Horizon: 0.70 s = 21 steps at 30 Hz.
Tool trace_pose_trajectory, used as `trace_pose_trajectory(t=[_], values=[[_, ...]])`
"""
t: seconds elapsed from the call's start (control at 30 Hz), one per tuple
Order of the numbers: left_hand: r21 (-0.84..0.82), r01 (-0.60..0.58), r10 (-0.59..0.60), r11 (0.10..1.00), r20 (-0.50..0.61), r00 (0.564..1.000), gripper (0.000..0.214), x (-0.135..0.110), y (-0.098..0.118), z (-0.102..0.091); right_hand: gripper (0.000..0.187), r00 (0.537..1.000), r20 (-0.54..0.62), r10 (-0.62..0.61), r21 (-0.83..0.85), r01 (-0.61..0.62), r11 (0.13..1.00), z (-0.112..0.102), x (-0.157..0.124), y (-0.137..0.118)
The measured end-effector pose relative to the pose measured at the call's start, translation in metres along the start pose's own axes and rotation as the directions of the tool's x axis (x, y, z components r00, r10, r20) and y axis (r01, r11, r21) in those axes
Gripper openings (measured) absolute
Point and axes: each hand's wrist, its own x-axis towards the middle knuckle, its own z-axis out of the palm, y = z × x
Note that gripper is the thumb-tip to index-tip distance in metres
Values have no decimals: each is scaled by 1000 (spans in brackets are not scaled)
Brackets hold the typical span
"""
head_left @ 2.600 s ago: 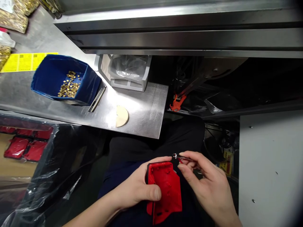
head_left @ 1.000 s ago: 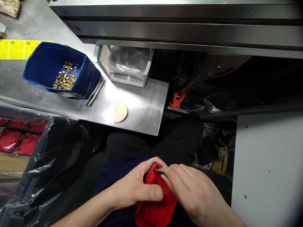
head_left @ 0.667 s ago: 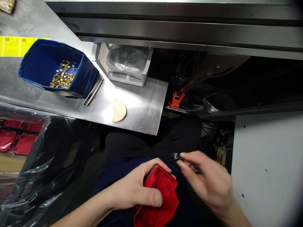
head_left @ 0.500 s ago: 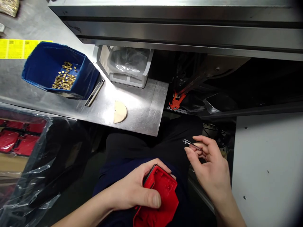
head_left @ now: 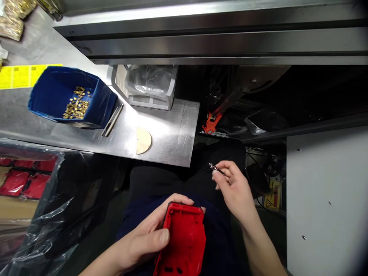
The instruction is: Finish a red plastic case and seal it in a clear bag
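My left hand [head_left: 146, 235] grips a red plastic housing [head_left: 184, 237] from its left side. The thumb lies along the near rim and the fingers wrap behind the far end. Its hollow inside, with small posts and slots, faces up, and black trim shows along the outer edge. Over my lap, to the right of the housing and apart from it, my right hand [head_left: 230, 182] pinches a small shiny nail clipper [head_left: 215, 167] between thumb and fingers. The clipper's head points left, while its rear end is hidden in the hand.
On the metal table [head_left: 172, 149] are a blue bin [head_left: 106, 103] of small brass pieces, a pen-like cutter [head_left: 113, 120], a pale half disc [head_left: 143, 141] and a grey bin [head_left: 153, 101] holding clear plastic. Bagged red parts [head_left: 17, 182] lie left. A white panel [head_left: 324, 191] stands right.
My right hand has moved left with the nail clipper, closer to the housing. My left hand has shifted left and turned the housing more upright in view. The camera view has tilted slightly.
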Motion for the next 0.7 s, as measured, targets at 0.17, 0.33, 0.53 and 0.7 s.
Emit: trace_pose_trajectory(t=[0.17, 0.33, 0.53, 0.7], values=[[-70, -64, 59, 996, -75, 995, 71, -6, -6, -3, 27, 981, 127, -146, -234, 173, 957, 51, 49, 2], [-172, -145, 114, 974, -183, 977, 67, -8, -9, -1, 20, 965, 198, -172, -437, 244, 865, 88, 82, -9], [-299, -246, 150, 922, -311, 939, 65, -8, -13, -9, 19, 958, 237, -158, -514, 262, 817, 79, 79, -27], [-414, -248, 105, 876, -338, 935, 60, -5, -13, -15, 28, 948, 288, -135, -251, 211, 945, 51, 46, -18]])
